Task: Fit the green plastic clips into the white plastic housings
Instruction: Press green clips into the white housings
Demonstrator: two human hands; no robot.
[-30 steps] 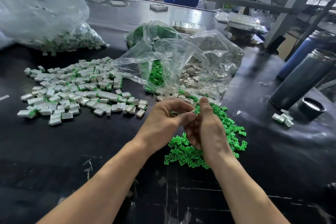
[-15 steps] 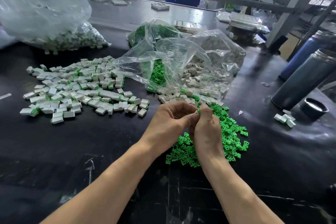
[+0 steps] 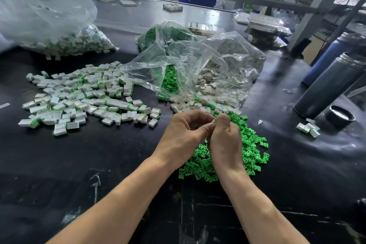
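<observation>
Left hand (image 3: 185, 134) and right hand (image 3: 225, 142) are meeting fingertip to fingertip, curled fingers pinching a small white housing (image 3: 213, 120) between them; any clip inside is hidden. Both are hovering over the loose green clips (image 3: 251, 148) on the black table (image 3: 99, 154). Assembled pieces (image 3: 83, 95) are lying well to the left. Open clear bags (image 3: 198, 65) are spilling clips and housings just behind.

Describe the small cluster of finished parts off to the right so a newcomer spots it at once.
Start at the tall grey flask on the right of the black table, then drop to the black cap beside its base. Just left of that cap lies the small cluster: a few white pieces, isolated, far from the big piles.
</observation>
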